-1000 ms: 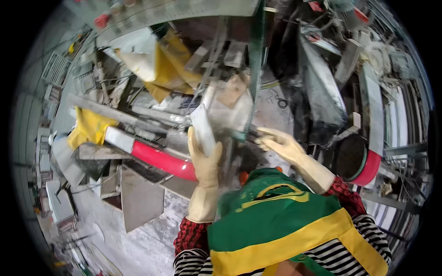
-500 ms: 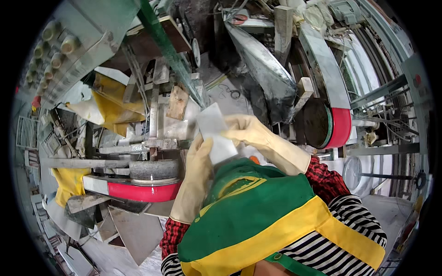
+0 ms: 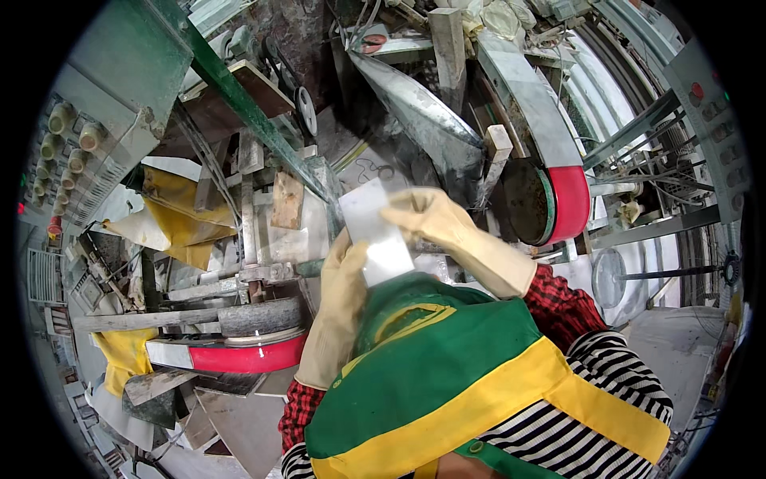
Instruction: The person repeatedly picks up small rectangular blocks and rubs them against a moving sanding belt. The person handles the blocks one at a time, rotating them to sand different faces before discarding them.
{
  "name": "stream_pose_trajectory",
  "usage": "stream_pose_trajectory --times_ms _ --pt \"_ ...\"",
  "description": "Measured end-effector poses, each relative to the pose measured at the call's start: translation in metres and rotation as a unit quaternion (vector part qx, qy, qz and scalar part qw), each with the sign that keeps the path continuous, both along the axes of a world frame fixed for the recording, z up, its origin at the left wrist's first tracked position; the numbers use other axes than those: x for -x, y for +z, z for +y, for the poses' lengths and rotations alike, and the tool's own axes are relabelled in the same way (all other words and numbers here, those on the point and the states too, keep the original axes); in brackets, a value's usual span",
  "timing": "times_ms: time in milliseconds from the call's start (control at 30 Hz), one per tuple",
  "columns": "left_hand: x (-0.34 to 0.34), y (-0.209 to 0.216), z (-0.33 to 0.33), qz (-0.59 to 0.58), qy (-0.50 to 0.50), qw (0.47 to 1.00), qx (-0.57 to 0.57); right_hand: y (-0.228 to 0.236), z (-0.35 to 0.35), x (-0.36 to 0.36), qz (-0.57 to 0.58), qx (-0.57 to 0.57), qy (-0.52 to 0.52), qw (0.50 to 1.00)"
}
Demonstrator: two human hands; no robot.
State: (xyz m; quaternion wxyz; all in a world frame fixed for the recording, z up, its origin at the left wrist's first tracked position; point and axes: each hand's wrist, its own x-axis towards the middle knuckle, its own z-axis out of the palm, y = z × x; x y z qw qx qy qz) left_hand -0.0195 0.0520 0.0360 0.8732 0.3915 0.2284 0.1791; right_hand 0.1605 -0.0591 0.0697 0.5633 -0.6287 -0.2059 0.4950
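Both my hands wear cream rubber gloves and are raised in front of my green apron. My left hand (image 3: 341, 267) grips a flat white rectangular tile (image 3: 373, 227) by its lower left edge, thumb across its face. The tile is held tilted, its upper end pointing away from me. At its upper right edge is my right hand (image 3: 427, 217), fingers bent and closed, the fingertips against the tile's face. Slight blur covers those fingertips. The tile's underside and the left fingers behind it are hidden.
A belt machine with a red guard (image 3: 247, 357) stands at left, another red-ended guard (image 3: 568, 203) at right. A green post (image 3: 239, 100) slants in from the upper left. Control panels with knobs (image 3: 72, 148) flank both sides. Flat slabs (image 3: 239, 411) lie at lower left.
My view has shifted, so the machines sit further left. The tile stays in my left hand; my right hand remains at its upper right edge, with slight finger movement.
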Motion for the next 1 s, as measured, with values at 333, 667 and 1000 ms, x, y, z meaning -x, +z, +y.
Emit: stream_pose_trajectory --times_ms 333,667,1000 --pt "-0.014 -0.018 0.006 0.008 -0.043 0.999 -0.022 -0.026 -0.043 0.017 -0.024 0.017 0.019 0.999" --pt "-0.030 0.017 -0.001 0.036 -0.123 0.986 -0.104 -0.008 -0.070 0.015 0.108 -0.117 0.021 0.987" --pt "-0.052 0.026 0.001 0.018 -0.127 0.978 -0.162 -0.026 -0.078 0.021 0.188 -0.137 -0.023 0.972"
